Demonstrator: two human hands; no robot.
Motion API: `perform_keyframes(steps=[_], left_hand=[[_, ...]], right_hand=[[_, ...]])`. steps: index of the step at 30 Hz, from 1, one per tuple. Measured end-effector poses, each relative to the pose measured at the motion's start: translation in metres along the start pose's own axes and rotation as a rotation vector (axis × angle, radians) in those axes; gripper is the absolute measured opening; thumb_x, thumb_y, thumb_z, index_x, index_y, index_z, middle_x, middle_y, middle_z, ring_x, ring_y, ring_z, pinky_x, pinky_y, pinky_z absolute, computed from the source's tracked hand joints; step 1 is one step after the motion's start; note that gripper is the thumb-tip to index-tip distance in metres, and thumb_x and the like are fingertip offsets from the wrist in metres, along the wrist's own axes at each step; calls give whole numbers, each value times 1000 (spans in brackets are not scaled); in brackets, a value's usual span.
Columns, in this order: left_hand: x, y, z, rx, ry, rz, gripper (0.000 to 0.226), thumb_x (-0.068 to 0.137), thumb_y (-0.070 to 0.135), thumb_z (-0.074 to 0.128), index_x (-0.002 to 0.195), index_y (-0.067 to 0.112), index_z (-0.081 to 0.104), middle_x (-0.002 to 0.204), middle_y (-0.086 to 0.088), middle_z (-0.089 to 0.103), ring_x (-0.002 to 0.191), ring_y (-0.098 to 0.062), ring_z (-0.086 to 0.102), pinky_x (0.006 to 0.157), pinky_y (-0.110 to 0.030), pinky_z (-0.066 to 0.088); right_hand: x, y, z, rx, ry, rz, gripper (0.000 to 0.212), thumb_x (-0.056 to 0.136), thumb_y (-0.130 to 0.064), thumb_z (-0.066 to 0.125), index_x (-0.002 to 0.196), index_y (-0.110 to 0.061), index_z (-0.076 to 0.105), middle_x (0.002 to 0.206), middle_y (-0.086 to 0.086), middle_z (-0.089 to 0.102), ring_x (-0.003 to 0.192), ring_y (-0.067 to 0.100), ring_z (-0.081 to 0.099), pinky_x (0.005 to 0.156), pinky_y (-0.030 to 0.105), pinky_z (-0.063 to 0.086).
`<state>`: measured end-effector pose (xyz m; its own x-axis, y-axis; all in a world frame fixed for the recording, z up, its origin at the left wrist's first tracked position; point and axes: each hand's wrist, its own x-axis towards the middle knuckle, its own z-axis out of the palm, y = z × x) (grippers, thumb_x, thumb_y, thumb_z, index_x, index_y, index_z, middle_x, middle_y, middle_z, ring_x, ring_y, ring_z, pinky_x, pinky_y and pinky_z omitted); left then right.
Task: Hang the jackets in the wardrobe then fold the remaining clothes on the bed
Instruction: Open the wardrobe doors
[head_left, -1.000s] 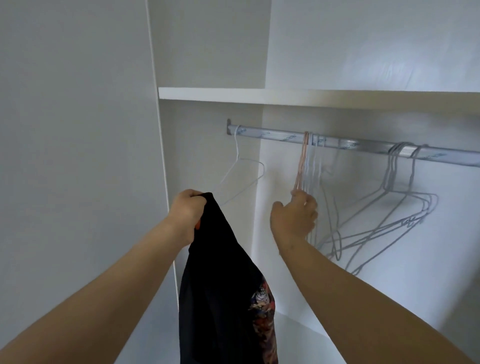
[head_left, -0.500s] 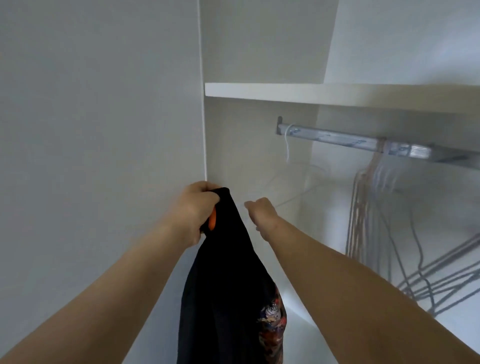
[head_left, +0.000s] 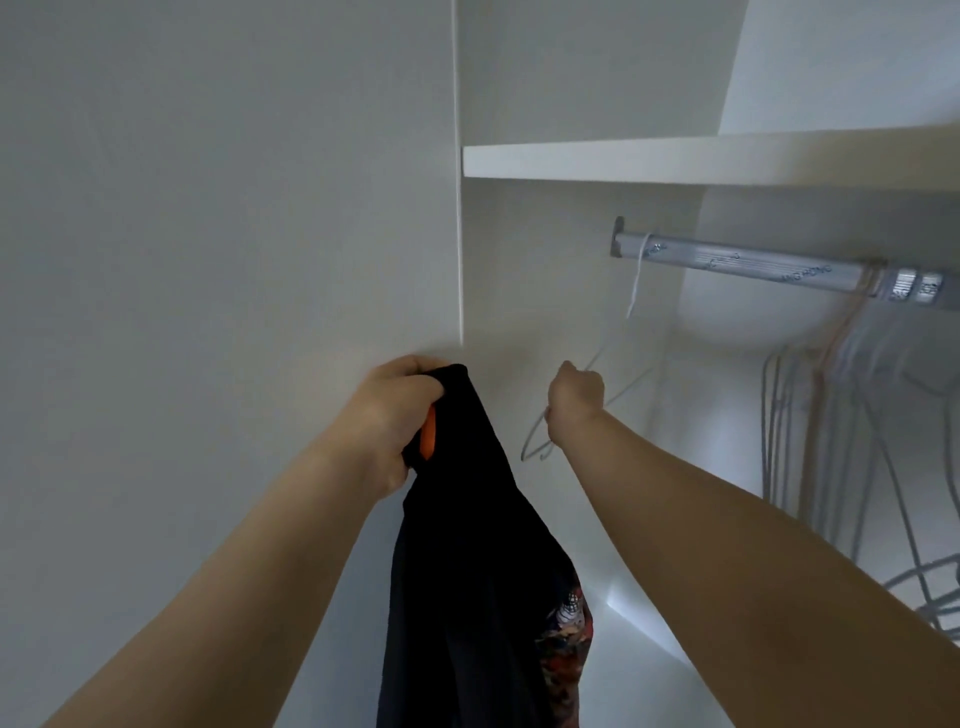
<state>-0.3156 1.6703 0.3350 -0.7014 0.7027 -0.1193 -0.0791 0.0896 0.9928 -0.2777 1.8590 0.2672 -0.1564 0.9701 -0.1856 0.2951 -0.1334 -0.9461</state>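
My left hand (head_left: 395, 415) grips the top of a black jacket (head_left: 467, 561) with an orange trim and a coloured print low down; it hangs straight below my fist in front of the open wardrobe. My right hand (head_left: 574, 402) holds the shoulder of a white wire hanger (head_left: 636, 291) whose hook is on the metal rail (head_left: 753, 262) near its left end. The hanger's lower curve shows just below my fist.
A white shelf (head_left: 675, 161) runs above the rail. Several more wire hangers (head_left: 810, 431) hang bunched at the right. The wardrobe's white side panel (head_left: 234, 260) fills the left, and its floor shows bottom centre.
My right hand left the bunch of hangers at the rail's middle and moved left to take hold of the single white hanger. The view swung left. The left hand kept the jacket.
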Motion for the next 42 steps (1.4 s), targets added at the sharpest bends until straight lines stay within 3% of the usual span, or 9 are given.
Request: perform_keyframes(steps=[2, 4, 18, 20, 24, 27, 30, 36, 42], left_hand=[[-3, -1, -6, 2, -10, 11, 30, 91, -5, 39, 78, 13, 60, 63, -5, 57, 44, -12, 53, 42, -15, 44], [-7, -1, -10, -9, -15, 17, 31, 91, -5, 39, 77, 13, 60, 65, -5, 57, 45, -12, 54, 43, -16, 45], [-63, -7, -43, 109, -215, 157, 21, 93, -1, 40, 90, 11, 56, 75, -8, 53, 62, -18, 50, 55, -26, 42], [-76, -12, -51, 182, -292, 204, 23, 92, -1, 39, 84, 12, 56, 75, -9, 52, 61, -19, 49, 55, -27, 40], [-105, -16, -57, 323, -454, 300, 22, 90, -2, 39, 93, 10, 57, 72, -7, 52, 59, -18, 49, 50, -23, 37], [-123, -16, -60, 388, -522, 350, 23, 88, -1, 41, 96, 10, 59, 74, -7, 55, 65, -19, 52, 55, -24, 41], [-133, -15, -60, 445, -539, 337, 19, 86, 1, 45, 97, 6, 59, 89, -14, 59, 84, -29, 58, 74, -32, 49], [-146, -21, -59, 376, -515, -20, 15, 89, 5, 44, 76, 4, 49, 72, -10, 48, 59, -24, 46, 54, -29, 40], [-149, -25, -49, 381, -471, -8, 32, 90, -3, 32, 60, 8, 34, 66, -8, 34, 60, -20, 32, 59, -28, 32]], right_hand=[[-3, 3, 0, 494, -14, 74, 17, 99, -22, 35, 88, -17, 46, 91, 3, 48, 80, 14, 50, 76, 27, 40], [-18, 11, -4, 457, 45, -38, 29, 97, -17, 39, 69, -15, 35, 70, 3, 41, 58, 16, 39, 62, 31, 38], [-247, 109, -45, 160, 113, -416, 30, 90, -23, 61, 66, -15, 45, 57, 1, 40, 55, 15, 38, 56, 31, 35], [-282, 115, -46, 223, 118, -389, 14, 87, -15, 64, 82, -20, 52, 66, 5, 49, 58, 19, 46, 55, 32, 41], [-332, 116, -58, 336, 192, -292, 38, 86, -6, 61, 116, -24, 46, 73, 3, 42, 50, 8, 45, 48, 16, 41], [-368, 121, -73, 315, 365, -241, 19, 91, -24, 59, 108, -20, 53, 73, -4, 45, 64, 10, 46, 61, 19, 40], [-392, 132, -91, 376, 482, -217, 15, 94, -25, 52, 104, -17, 61, 60, -4, 44, 49, 8, 36, 49, 20, 33], [-431, 127, -126, 438, 453, -234, 9, 91, -18, 58, 87, -17, 66, 45, -9, 37, 38, 4, 29, 38, 14, 26], [-448, 122, -165, 475, 409, -267, 13, 91, -11, 57, 81, -14, 65, 38, -5, 29, 34, 8, 22, 36, 16, 19]])
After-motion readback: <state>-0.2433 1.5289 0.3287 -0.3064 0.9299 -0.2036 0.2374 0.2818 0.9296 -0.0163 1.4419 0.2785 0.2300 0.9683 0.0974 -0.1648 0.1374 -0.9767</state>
